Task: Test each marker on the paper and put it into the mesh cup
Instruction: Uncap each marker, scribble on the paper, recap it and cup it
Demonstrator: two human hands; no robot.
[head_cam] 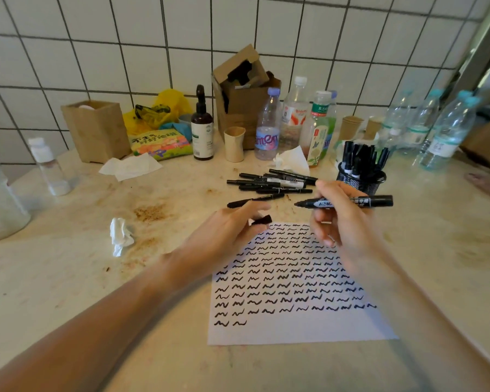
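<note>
My right hand [340, 219] grips an uncapped black marker [351, 201] held level above the top of the paper, its tip pointing left. My left hand [224, 236] pinches the black cap [262, 220] just beyond the paper's top left corner. The white paper [300, 326] is covered with several rows of black squiggles. A single marker [255, 200] lies on the counter behind my left hand. Further back lies a pile of several black markers [275, 182]. The black mesh cup [361, 179], with several markers standing in it, is behind my right hand.
A crumpled tissue [120, 236] lies left of my left hand. Along the tiled wall stand plastic bottles [268, 128], a brown pump bottle [202, 128], a beige cup [234, 144], cardboard boxes [96, 131] and snack bags [160, 142]. Brown stains mark the counter [68, 278].
</note>
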